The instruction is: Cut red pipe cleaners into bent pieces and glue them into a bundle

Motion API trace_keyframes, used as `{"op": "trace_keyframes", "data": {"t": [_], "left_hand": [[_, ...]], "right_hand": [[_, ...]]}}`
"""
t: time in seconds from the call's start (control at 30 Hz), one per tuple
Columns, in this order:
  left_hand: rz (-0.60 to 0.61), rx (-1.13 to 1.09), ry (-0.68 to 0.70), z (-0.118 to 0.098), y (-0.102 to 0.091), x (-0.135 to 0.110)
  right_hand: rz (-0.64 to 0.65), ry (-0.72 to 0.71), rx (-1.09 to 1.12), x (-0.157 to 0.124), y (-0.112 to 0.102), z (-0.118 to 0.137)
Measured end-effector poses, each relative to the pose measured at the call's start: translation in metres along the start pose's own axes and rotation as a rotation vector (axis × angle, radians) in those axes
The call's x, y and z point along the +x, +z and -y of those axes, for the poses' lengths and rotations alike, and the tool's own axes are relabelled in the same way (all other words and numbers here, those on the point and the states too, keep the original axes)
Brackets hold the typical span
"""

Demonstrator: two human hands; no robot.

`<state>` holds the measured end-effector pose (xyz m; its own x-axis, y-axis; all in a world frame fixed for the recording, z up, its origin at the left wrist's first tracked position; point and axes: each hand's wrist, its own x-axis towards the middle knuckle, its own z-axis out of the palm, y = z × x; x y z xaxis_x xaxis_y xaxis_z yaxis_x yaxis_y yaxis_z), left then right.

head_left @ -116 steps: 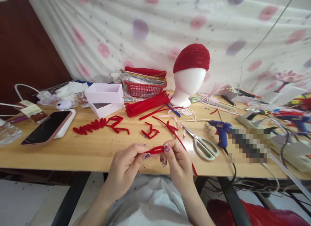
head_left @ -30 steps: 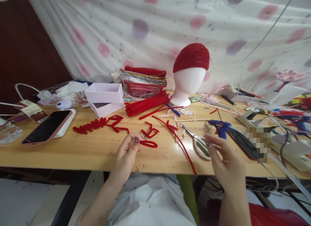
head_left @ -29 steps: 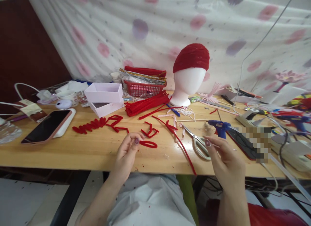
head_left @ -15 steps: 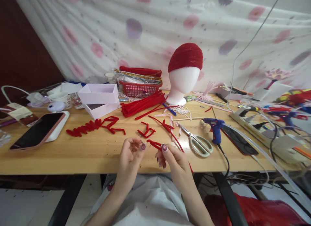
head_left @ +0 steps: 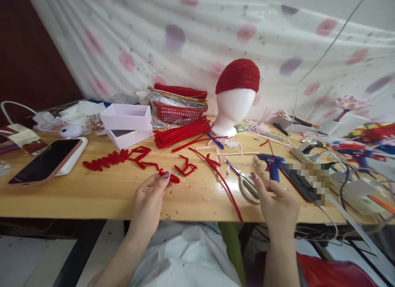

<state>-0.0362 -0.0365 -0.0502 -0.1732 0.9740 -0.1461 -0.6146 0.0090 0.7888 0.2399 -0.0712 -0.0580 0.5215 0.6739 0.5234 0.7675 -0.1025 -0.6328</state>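
My left hand [head_left: 150, 196] pinches a small loop of red pipe cleaner [head_left: 174, 179] between thumb and fingers, just above the table. To the right, my right hand [head_left: 277, 202] is raised with thumb and fingers apart, nothing visible in it. It covers part of the handles of the scissors [head_left: 248, 188]. Just beyond it is a blue glue gun [head_left: 272, 165], its grip partly hidden. Between my hands lies a long red pipe cleaner [head_left: 230, 192], reaching the front edge. Bent red pieces [head_left: 186, 167] and a row of red loops [head_left: 106, 160] lie farther back.
A foam head [head_left: 236, 108] with a red wrapped cap stands at the back. Left of it are a red bundle of pipe cleaners [head_left: 182, 132], a red basket [head_left: 180, 113] and pale boxes [head_left: 126, 115]. A phone [head_left: 46, 161] sits far left; a power strip [head_left: 304, 153] and cables run right.
My right hand has let go of the red pipe cleaner loop and moved right, toward the scissors and glue gun. The loop is now in my left hand, which has shifted slightly left.
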Motion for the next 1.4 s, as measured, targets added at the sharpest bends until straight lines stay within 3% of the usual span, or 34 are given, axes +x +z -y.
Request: {"op": "trace_keyframes", "data": {"t": [0.17,0.33,0.47,0.57,0.63,0.8,0.97,1.1,1.27,1.4], "left_hand": [[0.012,-0.037,-0.064,0.002,0.001,0.001],[0.015,-0.067,-0.084,0.004,-0.001,0.002],[0.025,-0.060,-0.089,0.003,-0.002,0.003],[0.031,-0.053,-0.075,0.003,-0.002,0.004],[0.031,-0.046,-0.076,0.003,-0.001,0.004],[0.025,-0.039,-0.086,0.001,0.001,0.002],[0.056,-0.046,-0.079,-0.008,0.003,-0.002],[0.122,-0.052,-0.069,-0.013,0.005,-0.010],[0.132,-0.035,0.001,-0.016,0.010,-0.022],[0.136,-0.021,-0.025,-0.019,0.015,-0.025]], "right_hand": [[0.262,-0.085,-0.407,0.009,0.009,-0.031],[0.355,-0.003,-0.412,0.005,0.010,-0.029],[0.195,0.125,-0.152,0.006,-0.005,-0.025],[0.029,0.212,0.248,0.007,-0.019,-0.015],[0.048,0.279,0.577,0.005,-0.026,-0.004],[0.577,0.457,1.164,-0.013,-0.020,0.033],[0.933,0.523,1.436,-0.046,0.011,0.065],[1.029,0.367,1.380,-0.071,0.023,0.073],[1.046,-0.077,1.000,-0.079,0.016,0.077],[1.033,-0.178,0.921,-0.075,0.013,0.086]]}}
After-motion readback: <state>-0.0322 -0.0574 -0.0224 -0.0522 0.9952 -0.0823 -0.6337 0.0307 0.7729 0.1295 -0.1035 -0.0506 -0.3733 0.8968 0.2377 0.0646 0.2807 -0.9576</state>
